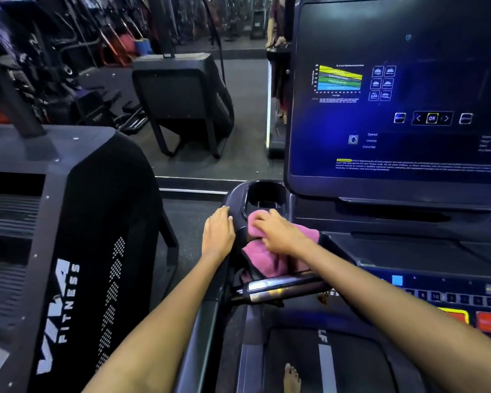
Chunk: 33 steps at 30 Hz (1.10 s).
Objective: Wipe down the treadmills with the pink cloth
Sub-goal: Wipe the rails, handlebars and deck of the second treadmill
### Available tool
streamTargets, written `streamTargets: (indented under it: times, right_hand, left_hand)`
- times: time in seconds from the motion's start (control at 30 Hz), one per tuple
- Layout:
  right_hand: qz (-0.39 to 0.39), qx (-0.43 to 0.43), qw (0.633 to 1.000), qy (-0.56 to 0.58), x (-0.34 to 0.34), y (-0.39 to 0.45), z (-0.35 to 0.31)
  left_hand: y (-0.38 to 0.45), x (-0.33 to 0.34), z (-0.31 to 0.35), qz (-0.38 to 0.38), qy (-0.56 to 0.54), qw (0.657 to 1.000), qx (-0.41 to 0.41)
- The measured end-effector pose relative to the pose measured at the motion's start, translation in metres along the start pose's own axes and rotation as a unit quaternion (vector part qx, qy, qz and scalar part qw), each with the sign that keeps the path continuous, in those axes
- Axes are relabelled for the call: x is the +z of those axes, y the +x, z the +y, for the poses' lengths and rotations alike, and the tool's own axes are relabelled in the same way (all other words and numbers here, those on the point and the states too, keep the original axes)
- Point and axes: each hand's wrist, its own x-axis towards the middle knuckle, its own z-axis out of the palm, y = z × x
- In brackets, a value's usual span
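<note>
**Wiping the left corner of the console, by the cup holder**

We note the right hand (pixel 278 232) pressing the pink cloth (pixel 262 255) onto the treadmill console (pixel 380 245) at its left corner, just below the cup holder (pixel 265 195). The fingers lie curled over the bunched cloth, gripping it. The cloth's lower folds hang toward the chrome handlebar (pixel 281 287). The left hand (pixel 218 232) rests on the console's outer left edge, fingers relaxed and fairly flat, holding nothing; we read it as bracing.

The display screen (pixel 394 109) is lit, and the button panel (pixel 451 302) sits along the console's near edge, to the right of the cloth.

Risks, as we judge them:
- A sweep toward the right could press a button through the cloth and start the belt (pixel 323 364); a bare foot (pixel 291 378) stands on it.
- The hanging fold may snag on the handlebar.
- The bunched cloth may skip the cup holder's inner wall.

A neighbouring machine (pixel 68 251) at left is not yet touched.
</note>
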Motion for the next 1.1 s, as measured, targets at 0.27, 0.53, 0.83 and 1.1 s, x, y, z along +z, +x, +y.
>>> streamTargets:
  times: [0.27, 0.53, 0.83, 1.1]
  right_hand:
    - [0.075, 0.092, 0.991, 0.069, -0.024, 0.045, -0.001]
    - [0.048, -0.026, 0.998, -0.015, 0.011, 0.038, -0.034]
    - [0.016, 0.026, 0.999, -0.037, 0.003, 0.061, -0.039]
    - [-0.024, -0.079, 0.992, -0.1, 0.0, 0.03, -0.006]
  left_hand:
    - [-0.024, -0.006, 0.002, 0.007, -0.015, 1.0, 0.006]
    - [-0.051, -0.014, 0.002, 0.024, 0.004, 0.999, -0.045]
    - [-0.083, -0.017, -0.006, -0.082, 0.142, 0.985, -0.044]
    - [-0.104, -0.015, -0.002, -0.104, 0.179, 0.976, -0.061]
